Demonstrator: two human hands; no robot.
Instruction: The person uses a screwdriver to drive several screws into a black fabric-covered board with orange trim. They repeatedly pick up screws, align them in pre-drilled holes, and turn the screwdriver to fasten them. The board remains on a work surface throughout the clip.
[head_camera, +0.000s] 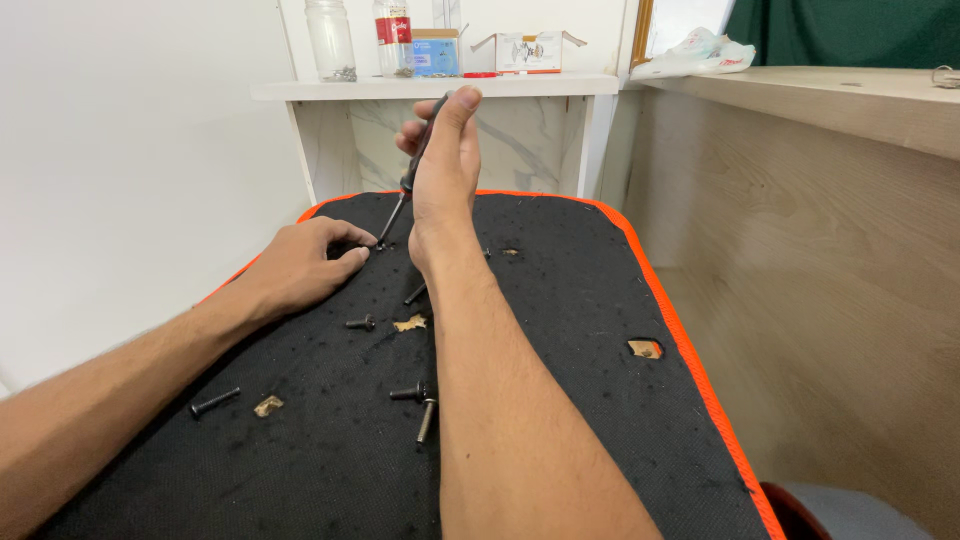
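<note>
Two hands are on the job: your right hand (445, 165) is wrapped closed around the dark handle of a screwdriver (408, 175), thumb up near the top, with the shaft slanting down and left to a tip that meets the black fabric underside of the seat base (590, 400). Your left hand (305, 265) lies flat on the fabric just beside that tip, fingers loosely curled, thumb and forefinger pinched close to the screw (380, 244) under the blade. Whether they actually grip the screw you cannot tell from here, as it is too small and partly hidden.

You look to be in the middle of driving one screw, with the tip seated and the shaft steadied. Judging by this, the next move calls for keeping the tool in line with the screw, pressing down while you turn, and keeping your left fingers clear of the blade should it slip.

Loose bolts lie well apart on the fabric: one near your left forearm (215, 401), one below your left hand (361, 322), and a pair touching beside your right forearm (418, 398). Torn holes (645, 348) show pale wood beneath.
</note>
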